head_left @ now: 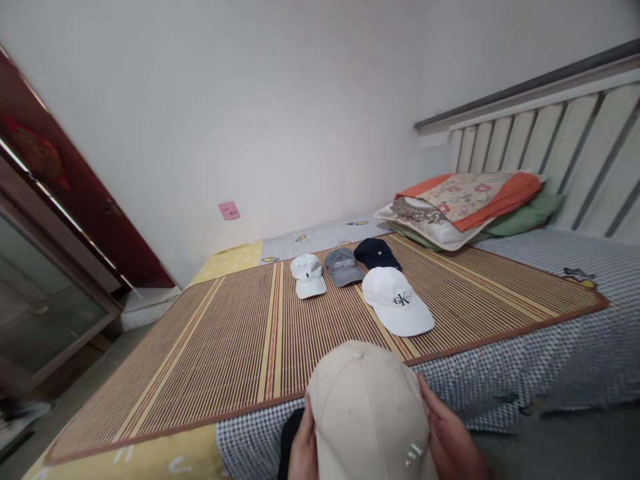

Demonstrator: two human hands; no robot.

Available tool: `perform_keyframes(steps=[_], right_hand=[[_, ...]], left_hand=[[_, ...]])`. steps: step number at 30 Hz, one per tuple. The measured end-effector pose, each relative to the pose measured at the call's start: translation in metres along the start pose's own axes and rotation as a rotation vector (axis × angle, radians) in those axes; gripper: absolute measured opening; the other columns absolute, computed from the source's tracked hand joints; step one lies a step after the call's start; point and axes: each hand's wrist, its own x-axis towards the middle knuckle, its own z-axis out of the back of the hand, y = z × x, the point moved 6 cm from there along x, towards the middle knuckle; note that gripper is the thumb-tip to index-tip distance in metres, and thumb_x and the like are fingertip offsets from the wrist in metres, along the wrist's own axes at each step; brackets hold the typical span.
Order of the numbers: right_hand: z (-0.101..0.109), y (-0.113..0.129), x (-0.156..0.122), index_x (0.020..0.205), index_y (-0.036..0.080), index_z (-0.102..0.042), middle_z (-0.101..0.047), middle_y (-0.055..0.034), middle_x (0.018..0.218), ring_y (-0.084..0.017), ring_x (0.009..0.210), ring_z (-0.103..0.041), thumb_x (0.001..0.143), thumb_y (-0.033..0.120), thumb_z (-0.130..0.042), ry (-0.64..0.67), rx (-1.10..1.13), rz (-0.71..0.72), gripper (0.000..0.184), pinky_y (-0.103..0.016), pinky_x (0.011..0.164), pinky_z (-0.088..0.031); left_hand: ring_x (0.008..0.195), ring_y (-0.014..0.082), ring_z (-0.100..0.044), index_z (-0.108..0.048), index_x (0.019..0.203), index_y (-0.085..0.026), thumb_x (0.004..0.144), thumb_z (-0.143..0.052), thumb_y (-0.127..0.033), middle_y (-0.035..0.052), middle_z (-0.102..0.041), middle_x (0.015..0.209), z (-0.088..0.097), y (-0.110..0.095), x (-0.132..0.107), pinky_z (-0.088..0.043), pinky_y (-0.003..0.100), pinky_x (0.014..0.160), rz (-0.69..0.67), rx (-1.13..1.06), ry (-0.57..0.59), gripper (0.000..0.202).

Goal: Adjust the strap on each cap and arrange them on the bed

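A beige baseball cap (365, 407) is held up in front of me at the bed's near edge, its crown toward the bed. My left hand (304, 447) grips its left side and my right hand (447, 433) its right side; most fingers are hidden behind the cap. Beyond it on the mat lie a white cap with black letters (397, 303), a smaller white cap (308, 275), a grey cap (343, 267) and a black cap (377, 253). The grey and black caps sit close beside each other.
A striped bamboo mat (220, 347) covers much of the bed, over a checked sheet (540, 373). Pillows (470, 200) are stacked at the right, by a white slatted headboard (530, 143). A pink note (229, 211) is on the wall. A dark red door (85, 180) stands at left.
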Motion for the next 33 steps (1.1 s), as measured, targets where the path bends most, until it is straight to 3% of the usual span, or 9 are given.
perform_keyframes(steps=[4,7,11,14,17,24,30,33], right_hand=[[-0.006,0.0,0.003,0.106,0.02,-0.08,-0.079,-0.0086,0.118,-0.033,0.138,-0.055,0.067,0.043,-0.09,0.128,0.07,-0.068,0.046,-0.047,0.119,-0.04],[-0.004,-0.003,0.005,0.107,0.021,-0.08,-0.077,-0.0087,0.122,-0.032,0.139,-0.053,0.071,0.038,-0.087,0.144,0.093,-0.082,0.041,-0.046,0.121,-0.038],[0.003,-0.006,0.007,0.114,0.023,-0.077,-0.077,-0.0073,0.124,-0.028,0.14,-0.053,0.081,0.04,-0.077,0.106,0.093,-0.082,0.037,-0.043,0.121,-0.037],[0.006,-0.009,0.005,0.115,0.02,-0.077,-0.076,-0.0092,0.124,-0.029,0.14,-0.052,0.081,0.047,-0.075,0.052,0.075,-0.086,0.043,-0.044,0.121,-0.037],[0.005,-0.014,0.001,0.114,0.018,-0.078,-0.076,-0.0108,0.124,-0.03,0.141,-0.051,0.081,0.054,-0.072,-0.008,0.027,-0.098,0.049,-0.045,0.12,-0.037],[0.0,-0.029,-0.009,0.121,0.018,-0.075,-0.077,-0.0106,0.123,-0.029,0.14,-0.052,0.084,0.061,-0.066,-0.016,-0.011,-0.141,0.057,-0.045,0.121,-0.036],[0.0,-0.044,-0.017,0.106,0.022,-0.081,-0.079,-0.0077,0.116,-0.032,0.136,-0.057,0.08,0.067,-0.066,-0.043,-0.12,-0.215,0.054,-0.044,0.116,-0.043],[0.014,-0.045,-0.013,0.094,0.022,-0.083,-0.081,-0.0083,0.11,-0.033,0.136,-0.057,0.076,0.067,-0.069,-0.185,-0.266,-0.253,0.051,-0.043,0.114,-0.046]], left_hand=[[0.143,0.0284,-0.048,-0.054,0.142,-0.026,0.103,-0.018,-0.06,0.0076,-0.062,0.143,0.015,0.002,-0.006,-0.01,0.04,0.127,-0.003,-0.018,-0.084,0.063],[0.145,0.0278,-0.044,-0.053,0.144,-0.024,0.103,-0.013,-0.06,0.0073,-0.058,0.148,0.017,0.005,-0.009,-0.009,0.039,0.127,0.026,-0.055,-0.09,0.067],[0.146,0.0282,-0.042,-0.056,0.142,-0.026,0.104,-0.012,-0.06,0.0056,-0.058,0.146,0.008,0.004,-0.005,-0.007,0.04,0.127,0.024,-0.049,-0.023,0.067],[0.146,0.0292,-0.043,-0.055,0.142,-0.027,0.104,-0.015,-0.06,0.0058,-0.06,0.146,0.009,0.003,-0.005,-0.007,0.041,0.127,0.02,-0.04,-0.034,0.064],[0.145,0.03,-0.044,-0.056,0.142,-0.026,0.104,-0.019,-0.06,0.007,-0.06,0.146,0.018,0.003,-0.008,-0.009,0.041,0.127,0.023,-0.045,-0.086,0.063],[0.147,0.0302,-0.041,-0.049,0.147,-0.024,0.101,-0.021,-0.066,0.0093,-0.057,0.148,0.043,0.0,-0.02,-0.008,0.043,0.128,0.067,-0.033,-0.114,0.069],[0.146,0.0304,-0.043,-0.058,0.141,-0.021,0.101,-0.021,-0.066,0.0093,-0.062,0.143,0.059,0.001,-0.025,-0.011,0.045,0.127,0.101,-0.015,-0.164,0.07],[0.144,0.0328,-0.045,-0.066,0.134,-0.021,0.099,-0.028,-0.069,0.0107,-0.064,0.142,0.052,0.007,-0.021,-0.013,0.047,0.127,0.141,-0.01,-0.171,0.07]])
